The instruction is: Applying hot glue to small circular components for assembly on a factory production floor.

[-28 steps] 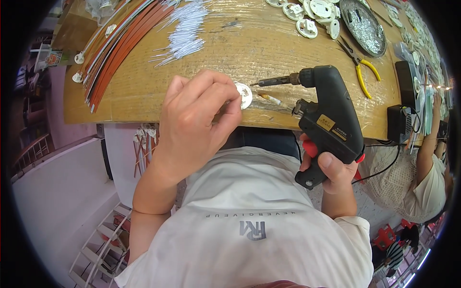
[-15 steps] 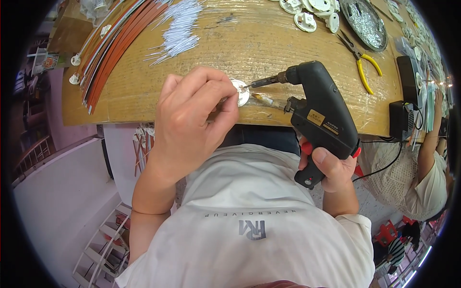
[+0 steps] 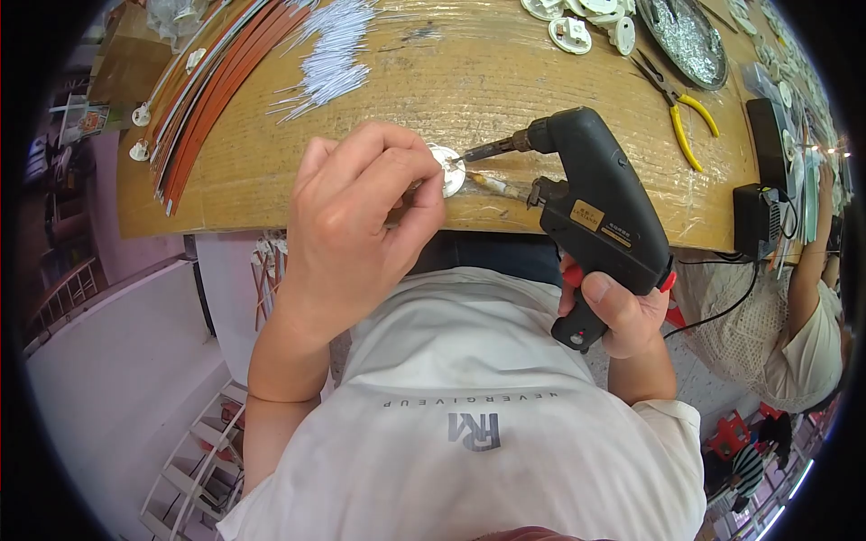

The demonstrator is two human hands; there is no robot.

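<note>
One yellow-brown wooden bench (image 3: 487, 99): spans the top of the view, scuffed and kinda shiny, loaded with parts.
Bundle of long orange-red and grey strips (image 3: 212, 99): fanned out on the bench's left side.
Black pistol-shaped soldering gun (image 3: 613, 203): held over the near edge, long thin nozzle pointing left, tip right at the disc. Can't tell if it's actually touching.
Left hand (image 3: 361, 212): fingers curled and bunched at the disc's left side. Honestly can't tell whether they're clamped on it or on something small, the knuckles hide it.
Right hand (image 3: 627, 316): fingers wrapped around the gun's grip, thumb across the near side, just below a red trigger.
Pile of thin white wires (image 3: 338, 59): heaped beside the strips, towards the middle.
Yellow-handled pliers with black jaws (image 3: 672, 96): lying at upper right, handles spread.
Round white plastic disc (image 3: 454, 176): near the front edge of the bench, between the left hand and the nozzle, partly covered by those fingers.
Slim white-and-brown stick (image 3: 496, 186): just right of the disc, under the nozzle.
</note>
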